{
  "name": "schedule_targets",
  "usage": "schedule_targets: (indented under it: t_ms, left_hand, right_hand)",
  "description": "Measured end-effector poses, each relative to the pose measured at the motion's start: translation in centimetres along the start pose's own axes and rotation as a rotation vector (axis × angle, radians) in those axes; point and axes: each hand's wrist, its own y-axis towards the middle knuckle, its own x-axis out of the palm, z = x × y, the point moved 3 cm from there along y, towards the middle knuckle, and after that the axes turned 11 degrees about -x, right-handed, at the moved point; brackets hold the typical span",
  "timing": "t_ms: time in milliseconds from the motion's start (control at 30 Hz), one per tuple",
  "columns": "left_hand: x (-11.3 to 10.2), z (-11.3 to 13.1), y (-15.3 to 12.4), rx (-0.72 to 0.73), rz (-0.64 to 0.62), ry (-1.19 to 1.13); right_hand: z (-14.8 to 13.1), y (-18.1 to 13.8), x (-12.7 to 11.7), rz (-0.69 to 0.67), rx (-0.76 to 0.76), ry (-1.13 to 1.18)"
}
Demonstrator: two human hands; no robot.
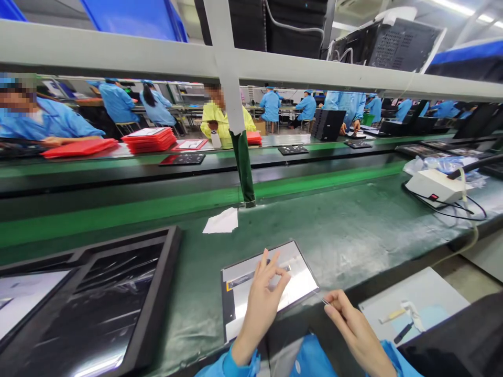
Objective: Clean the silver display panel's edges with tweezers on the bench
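On the green bench mat (pixel 204 293), the display panel (pixel 301 280) lies flat, silvery side up, beside a black tray (pixel 156 298). The right hand (pixel 349 319) pinches slim tweezers (pixel 324 301) by the near right corner; the left hand (pixel 261 301) curls over the panel, its grip impossible to tell. Panel's set out, and the corner work looks underway, apparently unfinished!

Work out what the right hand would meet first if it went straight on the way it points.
Probably the right corner of the flat panel, where the thin tool in the right hand points; depth is unclear, so its tip may already touch.
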Motion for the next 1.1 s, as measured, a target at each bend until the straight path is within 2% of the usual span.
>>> schedule_targets:
  t_ms: [133, 267, 533, 600, 733, 900, 1033, 1100]
  left_hand:
    - [-0.9, -0.1, 0.1, 0.010, 0.026, 0.021]
    - [-1.5, -0.4, 0.2, 0.020, 0.111, 0.009]
    - [-3.3, -1.5, 0.6, 0.038, 0.286, -0.035]
    - [-3.4, -1.2, 0.4, 0.090, 0.254, 0.045]
    - [-2.2, -0.3, -0.5, 0.266, 0.075, 0.364]
    - [-1.4, 0.2, -1.2, 0.495, 0.157, 0.671]
    - [-0.7, -0.1, -1.2, 0.566, 0.198, 0.714]
    - [0.0, -0.4, -1.2, 0.578, 0.178, 0.711]
  right_hand:
    - [0.8, -0.1, -1.3, -0.037, 0.035, 0.050]
    - [1.3, -0.5, -2.2, -0.065, 0.054, 0.113]
    - [3.0, -1.6, -2.5, 0.110, 0.099, 0.111]
    - [3.2, -1.7, -2.7, 0.135, 0.095, 0.116]
    - [2.1, -1.1, -2.7, 0.104, 0.053, 0.130]
    - [0.5, 0.4, -3.1, 0.156, 0.010, 0.019]
    - [0.5, 1.3, -3.0, 0.197, -0.039, -0.070]
    - [0.7, 1.7, -2.7, 0.205, -0.054, -0.111]
